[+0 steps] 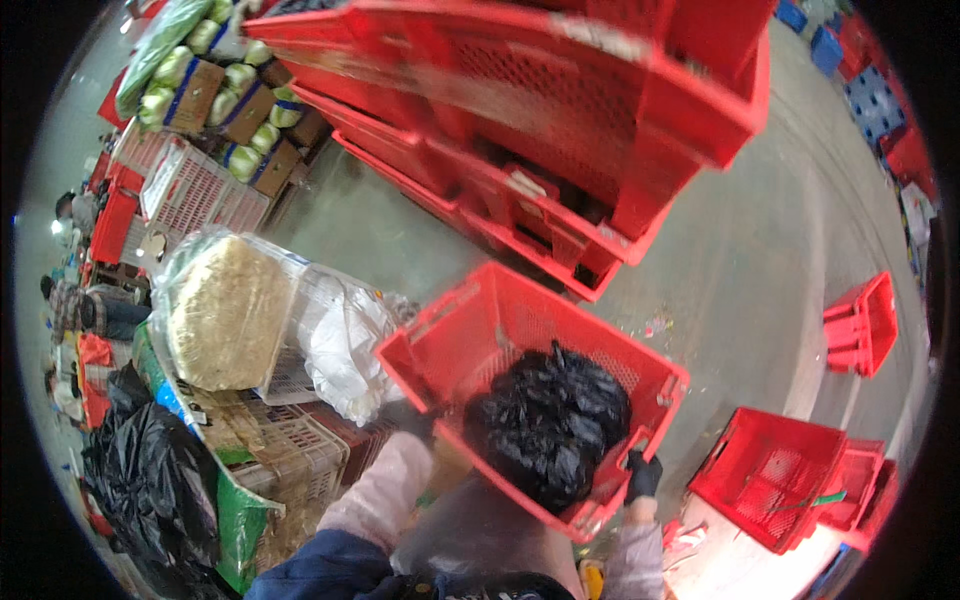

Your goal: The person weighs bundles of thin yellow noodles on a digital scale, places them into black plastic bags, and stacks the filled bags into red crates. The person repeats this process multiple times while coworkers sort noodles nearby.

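A red plastic crate is in front of me at a tilt, with a bundle of black plastic bags lying in it. My right hand, in a dark glove, grips the crate's end wall at the handle opening. My left hand, dark and blurred, is at the near left corner of the crate; its fingers are mostly hidden, and I cannot tell whether they hold the crate. Just left of it a white plastic bag lies beside a large pale block wrapped in clear film.
Large stacked red crates stand just beyond. Boxed cabbages and white crates are at upper left, a black bag at lower left. More red crates stand at right. People are at the far left.
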`<state>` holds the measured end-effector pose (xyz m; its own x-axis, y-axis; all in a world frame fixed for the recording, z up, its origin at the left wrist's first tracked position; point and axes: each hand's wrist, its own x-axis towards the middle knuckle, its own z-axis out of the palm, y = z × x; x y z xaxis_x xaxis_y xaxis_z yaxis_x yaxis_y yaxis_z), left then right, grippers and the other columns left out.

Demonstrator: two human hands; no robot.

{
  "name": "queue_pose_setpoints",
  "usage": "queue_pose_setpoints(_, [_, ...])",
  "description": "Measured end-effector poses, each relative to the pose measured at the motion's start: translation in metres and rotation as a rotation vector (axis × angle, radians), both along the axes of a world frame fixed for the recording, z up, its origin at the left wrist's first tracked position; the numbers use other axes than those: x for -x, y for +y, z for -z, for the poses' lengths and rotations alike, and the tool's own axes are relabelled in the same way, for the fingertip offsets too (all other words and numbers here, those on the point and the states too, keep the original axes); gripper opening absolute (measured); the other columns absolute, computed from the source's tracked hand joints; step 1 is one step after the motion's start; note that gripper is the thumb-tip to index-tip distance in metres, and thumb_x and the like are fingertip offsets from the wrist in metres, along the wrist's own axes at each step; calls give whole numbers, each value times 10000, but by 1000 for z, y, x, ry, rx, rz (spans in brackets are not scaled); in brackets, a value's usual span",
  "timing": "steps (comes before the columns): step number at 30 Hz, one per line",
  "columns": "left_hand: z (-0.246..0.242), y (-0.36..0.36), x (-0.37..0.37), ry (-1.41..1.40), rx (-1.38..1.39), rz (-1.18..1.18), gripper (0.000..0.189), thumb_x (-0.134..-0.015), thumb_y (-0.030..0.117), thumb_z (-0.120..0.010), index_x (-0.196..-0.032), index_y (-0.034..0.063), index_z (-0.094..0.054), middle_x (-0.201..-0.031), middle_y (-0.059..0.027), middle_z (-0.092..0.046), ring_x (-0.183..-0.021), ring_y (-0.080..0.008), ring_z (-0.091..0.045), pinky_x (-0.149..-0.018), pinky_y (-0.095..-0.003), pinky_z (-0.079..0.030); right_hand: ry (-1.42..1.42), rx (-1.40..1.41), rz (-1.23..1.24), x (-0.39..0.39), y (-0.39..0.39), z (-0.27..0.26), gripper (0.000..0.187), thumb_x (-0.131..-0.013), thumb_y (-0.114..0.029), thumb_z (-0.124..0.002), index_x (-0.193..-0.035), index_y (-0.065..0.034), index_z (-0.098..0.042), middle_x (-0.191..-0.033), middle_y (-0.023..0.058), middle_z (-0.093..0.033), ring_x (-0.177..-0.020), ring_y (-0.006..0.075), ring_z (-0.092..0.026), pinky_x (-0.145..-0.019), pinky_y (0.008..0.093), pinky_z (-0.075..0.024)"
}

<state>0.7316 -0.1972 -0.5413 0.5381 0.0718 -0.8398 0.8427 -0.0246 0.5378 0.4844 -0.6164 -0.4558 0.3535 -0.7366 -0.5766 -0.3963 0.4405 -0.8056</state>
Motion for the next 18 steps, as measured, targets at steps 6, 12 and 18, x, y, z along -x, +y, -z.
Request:
queue_pose_setpoints(6, [-156,3,62,-147,94,-130,372,-720,93,-706,-1039,169,-532,-806,-36,-551,-720,-228,-596,-546,-400,-496,-13,-9,-1,31,-2,-155,104,-789,-88,-697,-855,-27,-644,-714,47,-608,-633,171,-566,-610,301,-457])
queue_pose_setpoints(12, [-303,8,50,-390,-10,-205,243,-719,13,-665,-932,60,-560,-853,-71,-575,-678,-182,-572,-534,-344,-468,-258,-218,-95,8,8,-299,257,-817,-80,-672,-1058,-21,-603,-916,47,-621,-825,177,-600,-733,291,-493])
queue_pose_setpoints(18, [-475,32,44,-821,306,-407,231,-762,26,-624,-982,50,-558,-792,-46,-593,-658,-192,-620,-591,-306,-535,-700,-262,-282,-30,44,-405,388,-795,-98,-676,-1160,-9,-576,-1009,68,-636,-917,205,-636,-809,317,-522])
